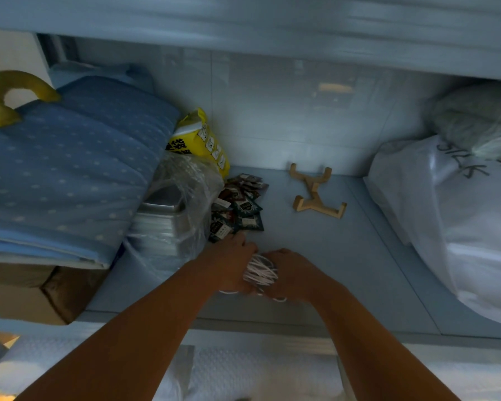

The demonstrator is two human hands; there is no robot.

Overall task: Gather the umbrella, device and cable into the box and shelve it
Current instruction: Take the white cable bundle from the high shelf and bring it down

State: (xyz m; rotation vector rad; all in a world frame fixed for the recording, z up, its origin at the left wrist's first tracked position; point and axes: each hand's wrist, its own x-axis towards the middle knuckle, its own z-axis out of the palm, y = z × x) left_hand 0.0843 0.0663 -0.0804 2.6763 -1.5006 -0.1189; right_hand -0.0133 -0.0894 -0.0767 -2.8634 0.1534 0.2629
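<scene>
Dim bluish light, pale shelf [324, 256], tiled back wall [272, 117], folded blue bedding [70, 169] at left

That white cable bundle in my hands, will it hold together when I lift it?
Probably floppy: the cable is thin loose loops, so strands may slip out. Likely light: left hand and right hand nearly enclose it.

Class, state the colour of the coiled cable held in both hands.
The cable is white; the head view shows it best.

Home storage shelf [301, 250]: folded bedding [70, 169], snack bag [197, 140].
</scene>
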